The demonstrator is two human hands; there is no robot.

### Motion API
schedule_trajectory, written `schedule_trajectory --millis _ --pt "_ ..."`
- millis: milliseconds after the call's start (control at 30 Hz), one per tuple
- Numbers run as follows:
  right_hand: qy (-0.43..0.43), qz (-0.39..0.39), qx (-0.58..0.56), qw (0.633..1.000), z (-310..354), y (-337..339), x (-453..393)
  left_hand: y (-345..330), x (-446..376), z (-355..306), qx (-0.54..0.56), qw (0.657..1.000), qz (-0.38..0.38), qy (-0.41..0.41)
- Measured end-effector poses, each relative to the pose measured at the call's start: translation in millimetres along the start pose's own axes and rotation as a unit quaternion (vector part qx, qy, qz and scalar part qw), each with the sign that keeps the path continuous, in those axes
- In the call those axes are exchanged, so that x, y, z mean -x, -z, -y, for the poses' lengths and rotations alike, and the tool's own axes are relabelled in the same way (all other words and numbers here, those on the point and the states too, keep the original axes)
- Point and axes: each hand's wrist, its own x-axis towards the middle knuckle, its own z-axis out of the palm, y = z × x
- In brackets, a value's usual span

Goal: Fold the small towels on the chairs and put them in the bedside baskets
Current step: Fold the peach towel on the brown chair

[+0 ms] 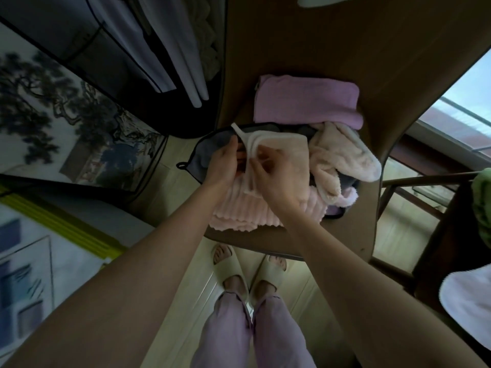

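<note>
Over the chair seat [332,235] | I see left hand [221,166] and right hand [273,179] pinching the pale pink towel [279,142], lifted to align edges | purple towel [305,102] folded at 12 o'clock.

Both forearms extended; left hand [223,166] and right hand [273,179] close together, fingers [261,158] curled, pinching.

Towels [268,211] on chair [332,243]
</note>
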Motion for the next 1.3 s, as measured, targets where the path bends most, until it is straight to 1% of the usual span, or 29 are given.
schedule_trajectory --millis 67,133,200,233,267,333,367,433,533,600,700,800,833,933,1000,1033,1100,1167,1200,1300 --pt "-0.046 0.033 -0.069 0.996 0 5 -1 -1 -2 1 0.004 1.000 -0.003 0.008" --pt "-0.080 0.022 -0.127 0.988 -6 15 -4 -5 -5 -2 -0.025 0.999 -0.013 0.022" --pt "-0.084 -0.017 -0.159 0.984 -13 27 -8 -10 -10 -3 -0.130 0.991 -0.005 0.032" --pt "-0.075 -0.043 -0.144 0.986 -17 33 -12 -13 -11 -2 -0.180 0.984 0.004 0.019" --pt "-0.059 -0.072 -0.108 0.990 -19 39 -16 -16 -13 1 -0.204 0.979 0.003 -0.012" --pt "-0.016 -0.122 -0.019 0.992 -24 50 -27 -22 -12 7 -0.181 0.982 -0.021 -0.047" --pt "0.004 -0.128 0.019 0.992 -28 54 -34 -25 -10 8 -0.170 0.983 -0.039 -0.055" --pt "0.012 -0.092 0.061 0.994 -31 60 -45 -32 -8 9 -0.188 0.977 -0.064 -0.079" --pt "-0.007 0.019 0.100 0.995 -30 71 -56 -34 -2 10 -0.184 0.968 -0.083 -0.148" --pt "-0.006 0.070 0.127 0.989 -28 79 -62 -32 4 12 -0.172 0.965 -0.084 -0.180" --pt "-0.031 0.099 0.090 0.990 -24 90 -68 -29 8 10 -0.184 0.957 -0.083 -0.209" --pt "-0.043 0.129 0.101 0.985 -13 98 -71 -27 8 7 -0.233 0.940 -0.095 -0.229" --pt "-0.050 0.131 0.084 0.986 -13 101 -74 -26 8 7 -0.255 0.933 -0.093 -0.236" --pt "-0.099 0.108 -0.039 0.988 -15 104 -79 -26 6 5 -0.295 0.916 -0.079 -0.259" --pt "-0.126 0.053 -0.111 0.984 -19 102 -75 -29 3 1 -0.303 0.917 -0.088 -0.243" --pt "-0.139 0.022 -0.150 0.979 -18 99 -70 -31 1 -2 -0.298 0.923 -0.098 -0.222" --pt "-0.169 -0.008 -0.230 0.958 -20 93 -58 -35 -1 -8 -0.240 0.948 -0.111 -0.177" --pt "-0.185 0.017 -0.296 0.937 -24 86 -44 -38 -1 -13 -0.166 0.973 -0.109 -0.120" --pt "-0.173 0.044 -0.298 0.938 -26 84 -36 -39 -2 -14 -0.144 0.980 -0.105 -0.087" --pt "-0.096 0.137 -0.202 0.965 -29 86 -8 -37 -3 -14 -0.136 0.986 -0.091 -0.011"
